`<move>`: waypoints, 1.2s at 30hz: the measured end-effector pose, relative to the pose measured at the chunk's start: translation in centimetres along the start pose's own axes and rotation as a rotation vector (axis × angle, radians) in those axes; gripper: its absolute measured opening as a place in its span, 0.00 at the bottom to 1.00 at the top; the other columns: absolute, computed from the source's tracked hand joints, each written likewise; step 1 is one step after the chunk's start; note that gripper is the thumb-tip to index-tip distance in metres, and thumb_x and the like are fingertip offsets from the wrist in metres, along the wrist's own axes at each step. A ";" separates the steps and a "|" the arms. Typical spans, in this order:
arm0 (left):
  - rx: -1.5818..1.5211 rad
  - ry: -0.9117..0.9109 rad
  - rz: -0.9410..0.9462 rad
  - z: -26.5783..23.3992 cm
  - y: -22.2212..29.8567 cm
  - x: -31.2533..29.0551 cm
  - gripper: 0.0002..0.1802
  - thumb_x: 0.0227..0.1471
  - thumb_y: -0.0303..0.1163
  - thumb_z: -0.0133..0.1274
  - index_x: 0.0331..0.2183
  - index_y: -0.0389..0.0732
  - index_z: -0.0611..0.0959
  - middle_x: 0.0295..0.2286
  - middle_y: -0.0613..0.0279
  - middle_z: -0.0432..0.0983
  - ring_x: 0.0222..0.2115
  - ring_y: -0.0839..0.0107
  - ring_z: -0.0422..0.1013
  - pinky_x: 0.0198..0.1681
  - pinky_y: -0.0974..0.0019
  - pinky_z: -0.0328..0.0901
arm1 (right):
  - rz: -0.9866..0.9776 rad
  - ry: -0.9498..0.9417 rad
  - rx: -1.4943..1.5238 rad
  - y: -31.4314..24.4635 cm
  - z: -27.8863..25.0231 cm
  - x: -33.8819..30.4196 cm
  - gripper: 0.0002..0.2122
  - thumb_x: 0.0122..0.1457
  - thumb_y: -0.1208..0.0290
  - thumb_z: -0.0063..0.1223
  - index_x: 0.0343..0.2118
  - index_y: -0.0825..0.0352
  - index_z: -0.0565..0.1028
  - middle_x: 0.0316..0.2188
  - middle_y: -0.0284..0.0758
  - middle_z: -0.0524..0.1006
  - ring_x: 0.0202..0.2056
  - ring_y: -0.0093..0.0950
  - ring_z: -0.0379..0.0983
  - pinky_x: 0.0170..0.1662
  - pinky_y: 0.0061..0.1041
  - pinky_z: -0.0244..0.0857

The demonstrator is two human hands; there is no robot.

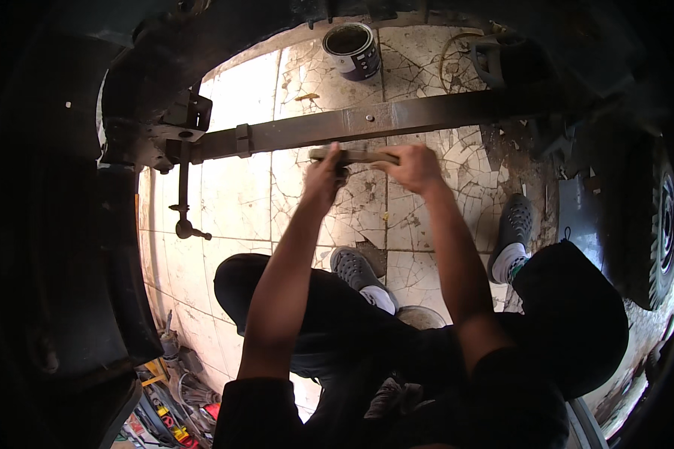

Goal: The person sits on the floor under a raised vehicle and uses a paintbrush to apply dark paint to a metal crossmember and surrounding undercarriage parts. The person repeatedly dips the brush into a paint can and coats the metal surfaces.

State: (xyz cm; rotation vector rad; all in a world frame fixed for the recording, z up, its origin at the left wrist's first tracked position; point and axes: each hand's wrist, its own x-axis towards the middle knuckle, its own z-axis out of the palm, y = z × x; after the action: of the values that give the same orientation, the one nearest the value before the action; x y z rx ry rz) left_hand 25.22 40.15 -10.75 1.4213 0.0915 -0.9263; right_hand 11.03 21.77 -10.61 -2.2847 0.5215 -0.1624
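My left hand (326, 178) and my right hand (416, 168) are close together, just on my side of a long dark leaf spring (299, 132). Between them runs a narrow, flat, brownish bar-like piece (365, 156), somewhat blurred; its exact kind I cannot make out. Fingers of both hands are closed on it, the left near one end, with a short stub showing past the thumb. A bolt head (369, 117) stands out on the leaf spring's face, and a metal clamp (243, 140) wraps it farther left.
Dark vehicle parts frame the view. A rod with a ball joint (186, 227) hangs at left. An open paint can (350, 54) stands beyond the spring on cracked tiles (240, 194). A tyre (660, 239) is at right. Assorted tools (168, 419) lie at lower left.
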 end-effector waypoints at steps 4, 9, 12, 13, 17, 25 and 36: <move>-0.100 0.000 -0.060 7.8 -1.8 0.1 0.25 0.58 0.49 0.64 0.39 0.36 0.77 0.28 0.60 0.78 0.24 0.72 0.76 0.25 0.70 0.67 | 0.013 0.113 -0.024 4.6 -4.7 -2.8 0.18 0.50 0.47 0.70 0.40 0.51 0.87 0.27 0.33 0.84 0.29 0.34 0.82 0.37 0.33 0.74; -0.189 -0.023 -0.072 10.2 -2.8 0.2 0.23 0.58 0.47 0.64 0.39 0.37 0.78 0.30 0.57 0.81 0.25 0.70 0.78 0.28 0.67 0.70 | 0.102 0.074 0.047 5.0 -7.4 -3.4 0.17 0.49 0.48 0.71 0.39 0.50 0.87 0.28 0.33 0.85 0.31 0.33 0.83 0.36 0.33 0.74; -0.150 -0.085 -0.012 4.0 -1.4 2.0 0.28 0.58 0.44 0.63 0.45 0.28 0.76 0.41 0.46 0.79 0.34 0.63 0.80 0.41 0.65 0.78 | 0.012 0.076 -0.027 1.4 -4.3 -0.7 0.16 0.49 0.48 0.71 0.38 0.49 0.87 0.28 0.33 0.85 0.31 0.34 0.83 0.37 0.33 0.74; -0.182 -0.066 0.037 3.5 -0.5 1.3 0.30 0.60 0.47 0.61 0.48 0.28 0.74 0.43 0.47 0.78 0.41 0.61 0.78 0.48 0.65 0.75 | -0.015 0.129 -0.027 1.1 -3.5 -0.1 0.18 0.49 0.47 0.71 0.39 0.50 0.87 0.28 0.33 0.85 0.30 0.34 0.83 0.36 0.33 0.74; -0.312 0.014 0.075 3.5 -1.0 0.3 0.29 0.60 0.42 0.62 0.47 0.25 0.73 0.43 0.45 0.78 0.38 0.58 0.80 0.49 0.63 0.79 | -0.040 0.107 -0.049 0.9 -3.2 -0.2 0.18 0.48 0.46 0.71 0.38 0.50 0.87 0.28 0.32 0.85 0.31 0.35 0.82 0.37 0.34 0.75; -0.270 -0.248 -0.120 12.9 -4.0 1.9 0.23 0.64 0.39 0.57 0.46 0.25 0.74 0.41 0.46 0.79 0.39 0.58 0.81 0.47 0.65 0.78 | 0.198 0.117 -0.079 6.5 -10.2 -4.6 0.18 0.49 0.48 0.71 0.41 0.51 0.87 0.30 0.35 0.85 0.34 0.35 0.83 0.41 0.34 0.75; -0.286 -0.129 -0.015 5.4 -1.0 1.4 0.27 0.66 0.43 0.53 0.52 0.27 0.72 0.50 0.46 0.75 0.49 0.57 0.76 0.57 0.61 0.72 | -0.027 0.110 -0.079 1.8 -5.7 0.6 0.20 0.46 0.43 0.70 0.39 0.48 0.87 0.28 0.34 0.85 0.33 0.35 0.83 0.39 0.35 0.77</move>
State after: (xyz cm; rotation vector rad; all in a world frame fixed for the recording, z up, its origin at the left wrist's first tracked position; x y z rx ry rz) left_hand 23.10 34.87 -11.23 1.0960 0.1330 -0.9733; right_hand 9.43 16.63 -7.96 -2.3701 0.5623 -0.2874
